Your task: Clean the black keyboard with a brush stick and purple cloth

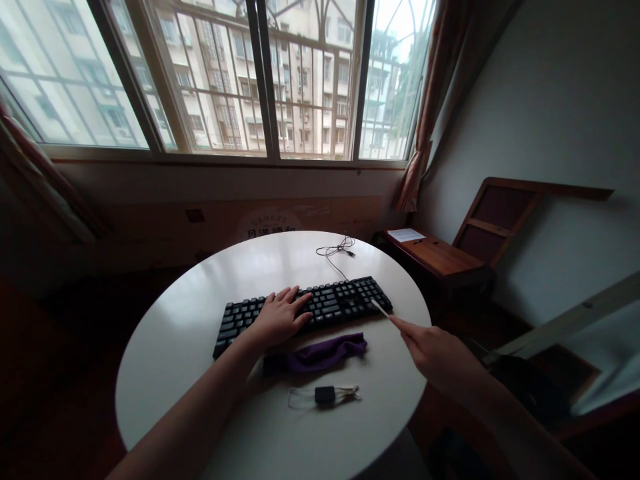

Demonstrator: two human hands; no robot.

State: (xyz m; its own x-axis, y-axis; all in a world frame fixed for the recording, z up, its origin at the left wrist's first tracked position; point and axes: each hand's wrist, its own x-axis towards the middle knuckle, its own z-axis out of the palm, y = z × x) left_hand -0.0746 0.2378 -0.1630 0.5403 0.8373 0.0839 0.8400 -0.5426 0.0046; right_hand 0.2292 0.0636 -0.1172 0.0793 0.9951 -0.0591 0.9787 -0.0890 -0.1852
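A black keyboard (pixel 345 300) lies across the middle of a round white table (pixel 175 340). My left hand (pixel 280 317) rests flat on the keyboard's middle keys, fingers stretched out. My right hand (pixel 430 350) is off the keyboard's right end, fingers pinched on a thin white stick (pixel 380 309) whose tip points at the keyboard's right edge. A purple cloth (pixel 325 353) lies rolled just in front of the keyboard.
A small black object in clear plastic wrapping (pixel 325 395) lies near the table's front. The keyboard's cable (pixel 337 252) curls at the back. A wooden chair with a paper sheet (pixel 435 257) stands at the right, below the curtain. A window fills the far wall.
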